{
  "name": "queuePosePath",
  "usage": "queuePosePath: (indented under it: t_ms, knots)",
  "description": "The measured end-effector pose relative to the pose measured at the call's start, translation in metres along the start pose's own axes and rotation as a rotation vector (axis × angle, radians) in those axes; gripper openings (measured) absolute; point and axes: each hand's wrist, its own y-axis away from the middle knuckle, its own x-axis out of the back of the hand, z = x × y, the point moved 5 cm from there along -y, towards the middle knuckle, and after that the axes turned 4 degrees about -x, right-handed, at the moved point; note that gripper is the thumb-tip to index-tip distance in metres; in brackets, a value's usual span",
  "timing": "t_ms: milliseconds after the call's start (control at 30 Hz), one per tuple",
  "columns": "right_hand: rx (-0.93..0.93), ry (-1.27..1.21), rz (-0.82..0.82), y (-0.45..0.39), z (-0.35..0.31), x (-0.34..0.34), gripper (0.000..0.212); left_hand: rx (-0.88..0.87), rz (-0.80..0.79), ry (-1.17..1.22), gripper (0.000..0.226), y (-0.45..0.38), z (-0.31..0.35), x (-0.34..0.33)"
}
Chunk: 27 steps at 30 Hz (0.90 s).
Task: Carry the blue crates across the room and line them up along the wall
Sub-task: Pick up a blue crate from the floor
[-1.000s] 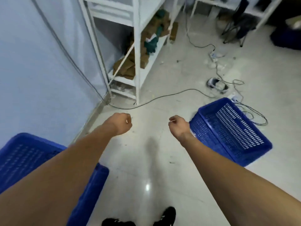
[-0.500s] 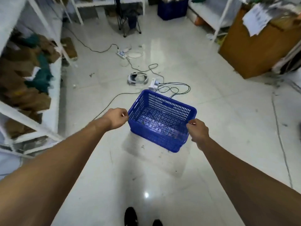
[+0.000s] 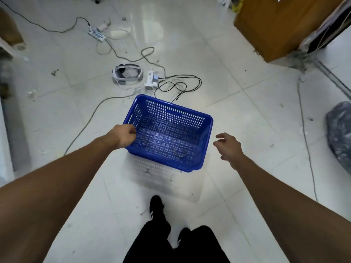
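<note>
— Where is the crate sitting right now?

— The blue crate is resting on the white tiled floor, right in front of my feet, with nothing inside it. A tangle of cables and a white headset are lying just beyond its far side.

— And what are your hands doing?

— My left hand is curling at the crate's left rim, fingers bent in against the edge; whether it is truly gripping the rim, I cannot tell. My right hand is hovering just beside the right wall, fingers loosely spread, holding nothing and touching nothing.

— Anything else close by?

— A brown cabinet is standing well off to my right, and a grey plastic bag is lying by the right edge.
</note>
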Motion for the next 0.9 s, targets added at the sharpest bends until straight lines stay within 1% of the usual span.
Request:
queuePosePath:
  t_ms: [100,167,233,300,333,433,500,600,667,733,767,833,867,900]
  knots:
    - [-0.02,0.049,-0.046,-0.032,-0.006,0.0,0.037,-0.03,-0.123,-0.016,0.025,-0.029,0.012,0.0]
    - [-0.022,0.068,-0.055,-0.065,-0.01,0.002,0.035,0.006,-0.15,-0.011,0.026,-0.058,0.015,0.009]
    - [-0.024,0.078,-0.048,-0.106,-0.014,0.002,0.033,0.052,-0.098,0.015,0.031,-0.092,0.015,0.021]
    - [-0.03,0.088,-0.059,-0.148,-0.014,-0.004,0.031,0.114,-0.024,0.097,0.037,-0.126,0.011,0.025]
    - [-0.039,0.088,-0.059,-0.164,-0.012,-0.007,0.028,0.14,0.008,0.141,0.038,-0.14,0.006,0.025]
    - [-0.088,0.077,-0.044,-0.21,0.012,-0.018,0.021,0.187,0.009,0.196,0.031,-0.185,-0.01,0.011]
    - [-0.142,0.109,-0.035,-0.247,0.043,-0.034,0.026,0.238,-0.032,0.194,0.03,-0.22,-0.03,-0.01]
    - [-0.194,0.163,0.015,-0.303,0.084,-0.065,0.037,0.336,-0.084,0.258,0.04,-0.265,-0.073,-0.048]
    - [-0.22,0.151,0.091,-0.34,0.104,-0.09,0.047,0.376,-0.103,0.263,0.043,-0.303,-0.107,-0.077]
    - [-0.292,0.095,0.116,-0.376,0.122,-0.118,0.063,0.392,-0.114,0.231,0.052,-0.345,-0.134,-0.099]
    - [-0.33,0.069,0.103,-0.392,0.129,-0.132,0.069,0.392,-0.084,0.226,0.061,-0.364,-0.143,-0.104]
    - [-0.415,-0.005,0.077,-0.416,0.14,-0.163,0.074,0.395,0.065,0.215,0.075,-0.398,-0.168,-0.108]
    - [-0.457,-0.042,0.091,-0.424,0.146,-0.175,0.071,0.411,0.148,0.206,0.078,-0.411,-0.181,-0.107]
    - [-0.487,-0.067,0.117,-0.429,0.152,-0.185,0.066,0.445,0.195,0.223,0.081,-0.422,-0.195,-0.108]
